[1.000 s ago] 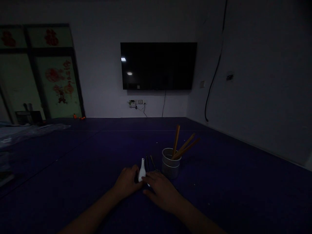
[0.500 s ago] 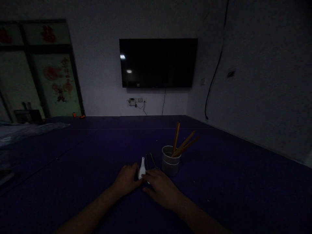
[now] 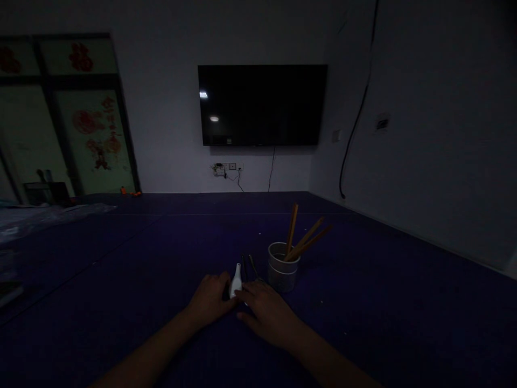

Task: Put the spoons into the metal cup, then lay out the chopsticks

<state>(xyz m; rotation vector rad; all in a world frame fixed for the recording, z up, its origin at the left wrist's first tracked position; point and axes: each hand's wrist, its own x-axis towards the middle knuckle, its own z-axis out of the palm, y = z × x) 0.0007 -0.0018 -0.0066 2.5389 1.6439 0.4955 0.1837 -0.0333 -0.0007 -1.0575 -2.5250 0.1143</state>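
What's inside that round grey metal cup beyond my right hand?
Several slim brown wooden sticks lean inside the round grey metal cup, upper lengths above its rim. Their lower ends and the cup's bottom are hidden behind its front wall.

Between my left hand [image 3: 209, 299] and my right hand [image 3: 266, 311] there is hardly any room, since the white spoon [image 3: 236, 283] fills the gap, and two slender utensils [image 3: 252, 264] lying just beyond my right fingers crowd the way forward. Ahead and to the right, the metal cup [image 3: 283, 277] blocks a straight reach, its wooden sticks [image 3: 310, 233] jutting up and out over the rim, whereas leftward the purple surface [image 3: 133, 264] leaves me a wide, low passage.
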